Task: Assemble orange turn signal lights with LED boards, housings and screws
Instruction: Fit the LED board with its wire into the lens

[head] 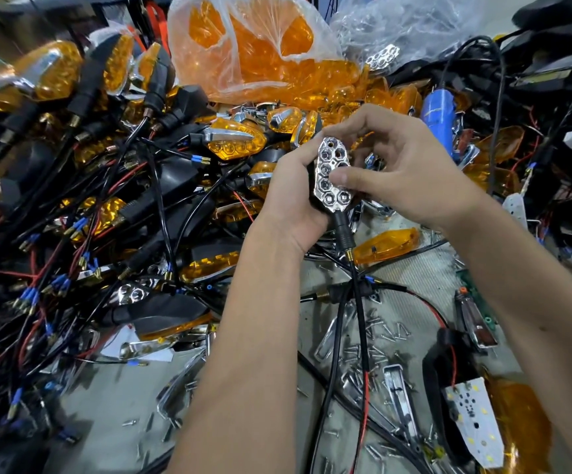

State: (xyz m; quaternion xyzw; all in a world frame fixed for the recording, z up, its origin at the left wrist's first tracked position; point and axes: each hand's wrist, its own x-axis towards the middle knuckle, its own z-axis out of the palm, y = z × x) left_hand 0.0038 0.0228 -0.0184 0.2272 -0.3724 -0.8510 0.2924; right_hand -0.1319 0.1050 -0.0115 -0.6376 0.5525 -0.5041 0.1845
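My left hand [289, 196] grips a black turn signal housing from behind, with a chrome honeycomb reflector [331, 172] seated in its face. A black stem and wire [346, 248] hang down from the housing. My right hand [404, 169] reaches over from the right, its thumb pressing on the reflector's right side and its fingers curled over the top. A white LED board [472, 419] on a black housing lies at the lower right beside an orange lens [520, 425]. Loose screws [373, 350] are scattered on the table below my hands.
A large pile of finished orange lights with black stems and red-black wires [82, 200] fills the left. A plastic bag of orange lenses [257, 53] stands behind, a bag of chrome reflectors [397, 32] to its right. A blue-handled tool [438, 111] lies at right. Chrome trims [397, 391] lie among the screws.
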